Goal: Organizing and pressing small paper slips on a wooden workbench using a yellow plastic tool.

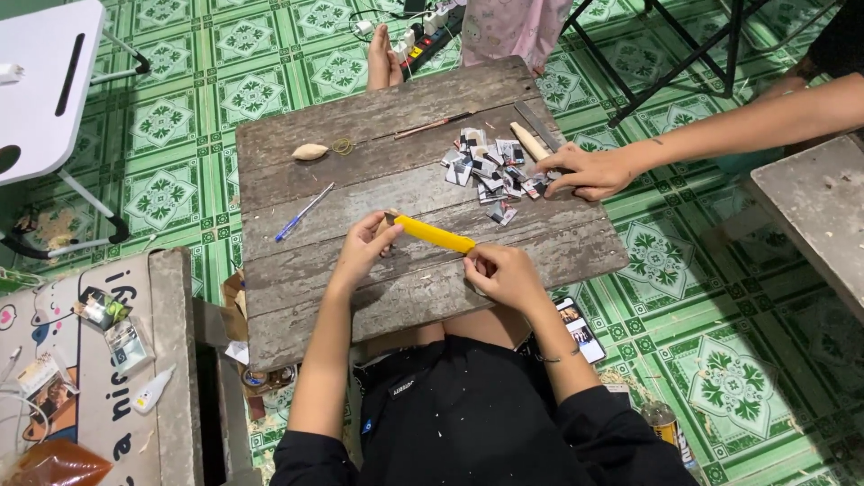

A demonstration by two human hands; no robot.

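Observation:
My left hand [364, 247] and my right hand [504, 273] hold a yellow utility knife [434, 234] between them, just above a weathered wooden board [306, 297]. The left hand pinches the dark tip end, the right grips the back end. Beyond the knife lies a pile of several small cut paper pieces [490, 171]. Another person's hand [585, 171] rests on the right side of that pile, reaching in from the right.
On the board lie a blue pen [303, 213], a pale oval wooden piece [310, 151], a rubber band [343, 145], a thin stick [432, 126] and a wooden-handled tool [531, 141]. A phone [580, 329] lies on the green tiled floor. A grey bench [814, 211] stands right.

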